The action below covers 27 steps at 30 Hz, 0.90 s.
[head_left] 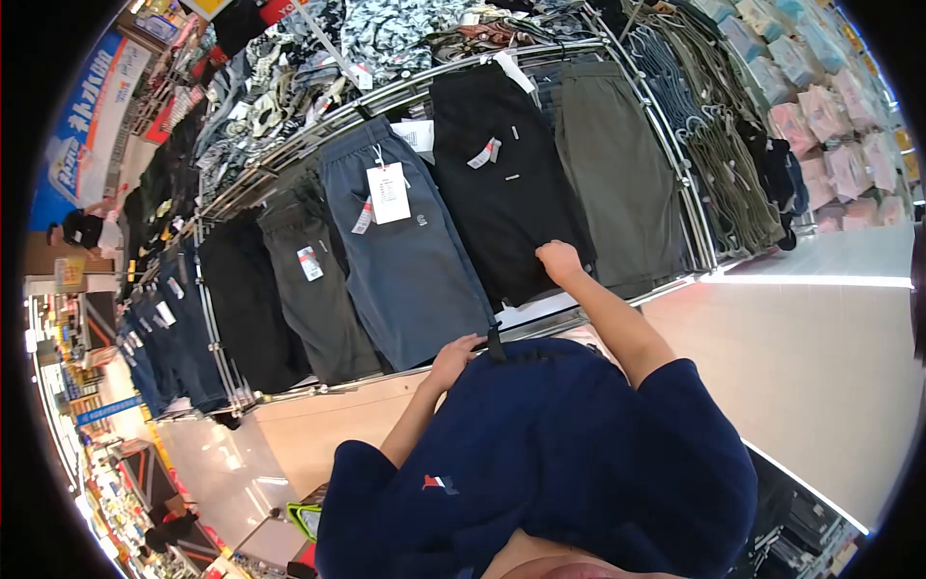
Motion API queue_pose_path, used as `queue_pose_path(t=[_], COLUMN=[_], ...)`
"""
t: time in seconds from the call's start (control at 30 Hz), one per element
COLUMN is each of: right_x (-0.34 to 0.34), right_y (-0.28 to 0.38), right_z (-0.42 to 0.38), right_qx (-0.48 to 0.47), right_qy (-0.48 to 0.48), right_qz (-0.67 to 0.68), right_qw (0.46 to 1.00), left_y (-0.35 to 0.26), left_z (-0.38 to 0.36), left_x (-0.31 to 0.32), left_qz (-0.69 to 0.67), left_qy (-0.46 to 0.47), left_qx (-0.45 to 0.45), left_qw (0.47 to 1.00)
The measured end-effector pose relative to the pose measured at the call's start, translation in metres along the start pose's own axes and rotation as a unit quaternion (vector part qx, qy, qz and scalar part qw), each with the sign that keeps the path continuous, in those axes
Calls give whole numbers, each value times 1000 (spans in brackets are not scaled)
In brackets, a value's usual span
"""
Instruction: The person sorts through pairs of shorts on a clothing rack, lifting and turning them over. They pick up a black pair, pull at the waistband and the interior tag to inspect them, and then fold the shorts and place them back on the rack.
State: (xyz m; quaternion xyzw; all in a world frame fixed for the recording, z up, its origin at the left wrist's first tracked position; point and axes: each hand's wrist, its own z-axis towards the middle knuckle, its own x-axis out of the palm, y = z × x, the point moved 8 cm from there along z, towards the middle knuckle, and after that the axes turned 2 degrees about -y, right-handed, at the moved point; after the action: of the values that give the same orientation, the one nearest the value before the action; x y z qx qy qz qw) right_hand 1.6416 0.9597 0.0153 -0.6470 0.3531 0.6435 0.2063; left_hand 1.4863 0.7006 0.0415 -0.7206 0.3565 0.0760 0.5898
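Black shorts (502,174) lie on the display rack between blue-grey shorts (391,261) and olive-grey shorts (617,164). My right hand (559,262) is at the lower right edge of the black shorts, its fingers closed on the cloth. At the lower hem of the blue-grey shorts rests my left hand (455,361); its fingers are bent near the rack's front rail, and whether they grip anything is unclear. A white tag (389,193) hangs on the blue-grey shorts.
Dark grey shorts (313,289) and black shorts (241,299) lie farther left. Patterned clothes (386,39) fill the back of the rack. Hanging clothes (723,154) and pink packages (834,125) are at the right. A metal rail (357,383) runs along the front.
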Motion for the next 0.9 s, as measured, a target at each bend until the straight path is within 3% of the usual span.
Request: queue_pose_path(t=[0.03,0.07,0.17,0.2,0.33,0.5,0.57,0.6,0.77,0.83,0.9], right_x=[-2,-4,-13,-22,-31,-24,-8,-1,15,-5,-41], right_y=[-7,-16,-31,-35,-40,-21,-25,-26,-28,-19,-15], right_z=[1,2,5,5,-2,-11,1,6,20,22,21], right_qx=[9,18,38,40,2,-58,-64,-73,-112,-176,-209], right_qy=[1,1,-15,-20,-31,11,42,65,225,189,139], right_qz=[54,107,225,246,253,127,121,129,121,164,226], right_qw=[998,994,974,968,967,990,990,987,960,952,941], left_y=[-6,-13,-22,-20,-10,-20,-14,-23,-23,-51,-47], left_z=[3,11,16,20,35,60,70,70,50,43,45], left_x=[-4,-2,-32,-39,-42,12,46,53,33,9,6], left_qz=[-59,-253,-556,-580,-451,-371,-382,-406,-441,-474,-524], left_qy=[5,47,-76,-105,-203,-174,-188,-169,-247,-269,-262], left_qx=[-11,-27,-144,-133,-220,-310,-194,-210,-238,-294,-268], left_qw=[998,966,815,796,841,858,884,873,829,785,765])
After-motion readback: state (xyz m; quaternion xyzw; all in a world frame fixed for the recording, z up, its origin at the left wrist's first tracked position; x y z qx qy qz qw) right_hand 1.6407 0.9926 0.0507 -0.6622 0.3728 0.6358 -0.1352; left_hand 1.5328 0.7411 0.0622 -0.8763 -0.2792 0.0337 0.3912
